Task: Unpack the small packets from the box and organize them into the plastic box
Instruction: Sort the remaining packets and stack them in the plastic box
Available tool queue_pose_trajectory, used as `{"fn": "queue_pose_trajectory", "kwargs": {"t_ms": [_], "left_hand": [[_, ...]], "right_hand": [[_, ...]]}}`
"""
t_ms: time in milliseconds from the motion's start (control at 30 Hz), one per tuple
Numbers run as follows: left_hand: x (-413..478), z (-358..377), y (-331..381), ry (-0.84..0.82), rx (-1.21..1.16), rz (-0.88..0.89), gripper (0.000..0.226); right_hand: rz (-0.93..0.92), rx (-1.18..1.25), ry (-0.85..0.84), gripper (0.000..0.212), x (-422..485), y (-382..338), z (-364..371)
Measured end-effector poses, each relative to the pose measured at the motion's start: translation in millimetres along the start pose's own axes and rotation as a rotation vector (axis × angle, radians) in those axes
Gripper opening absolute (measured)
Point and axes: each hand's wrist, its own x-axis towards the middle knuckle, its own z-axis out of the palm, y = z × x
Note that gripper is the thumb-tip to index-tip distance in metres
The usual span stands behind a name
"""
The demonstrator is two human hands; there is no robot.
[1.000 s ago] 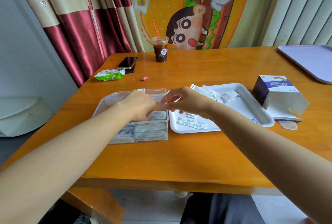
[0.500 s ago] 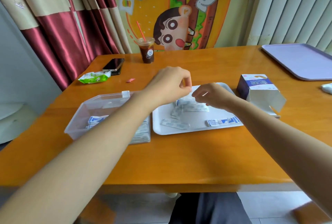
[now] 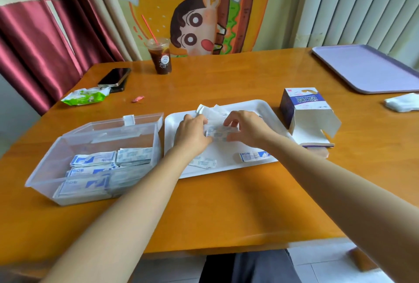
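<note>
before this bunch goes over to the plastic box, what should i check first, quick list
1. Grip on the packet bundle: left hand and right hand both pinch it over the white tray: ok.
2. Bundle edges squared up: blurred, cannot tell.
3. Plastic box open on top: ok.
4. Room inside: bare floor behind the stacked packets: ok.
5. Tray emptied: a loose packet lies near its front edge: not ok.
6. Cardboard box emptied: its inside is not shown well enough, cannot tell.

Bare forearms above dark grey trousers
</note>
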Motion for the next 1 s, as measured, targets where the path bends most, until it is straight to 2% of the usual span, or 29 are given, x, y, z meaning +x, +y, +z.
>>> {"fn": "queue_pose_trajectory", "kwargs": {"t_ms": [200, 300, 367, 467, 533, 567, 633, 700, 900, 1000], "left_hand": [[-1.2, 1.6, -7.5, -0.014, -0.312, -0.094, 0.05], [0.7, 0.7, -7.7, 0.045, -0.367, -0.117, 0.047], [0.0, -0.6, -4.1, 0.085, -0.463, -0.131, 0.042], [-4.8, -5.6, 9.5, 0.053, -0.829, -0.183, 0.025], [-9.8, -10.1, 23.4, -0.069, -1.178, -0.22, 0.011], [-12.1, -9.9, 29.7, -0.153, -1.344, -0.234, 0.013], [-15.9, -4.4, 38.7, -0.239, -1.539, -0.254, 0.02], [-18.8, 2.6, 45.0, -0.199, -1.593, -0.277, 0.027], [-27.2, 9.5, 56.3, -0.077, -1.575, -0.416, 0.028], [-31.0, 9.1, 60.8, -0.073, -1.582, -0.425, 0.028]], "right_hand": [[0.067, 0.144, -0.038, 0.017, 2.6, 10.7, -13.4], [0.157, 0.354, -0.046, 0.004, -0.1, 14.5, -23.7], [0.189, 0.527, -0.064, 0.004, -3.2, 16.2, -30.3], [0.229, 0.812, -0.09, 0.01, -9.2, 14.3, -34.8], [0.261, 0.982, -0.114, 0.014, -12.8, 11.0, -34.6], [0.266, 1.027, -0.135, 0.014, -15.3, 8.2, -34.3], [0.267, 1.043, -0.185, 0.013, -18.8, 5.4, -31.5], [0.274, 0.996, -0.199, 0.014, -22.6, 4.9, -28.1], [0.216, 0.773, -0.089, 0.015, -30.8, 1.2, -26.9], [0.194, 0.725, -0.03, 0.015, -34.2, 1.0, -27.1]]}}
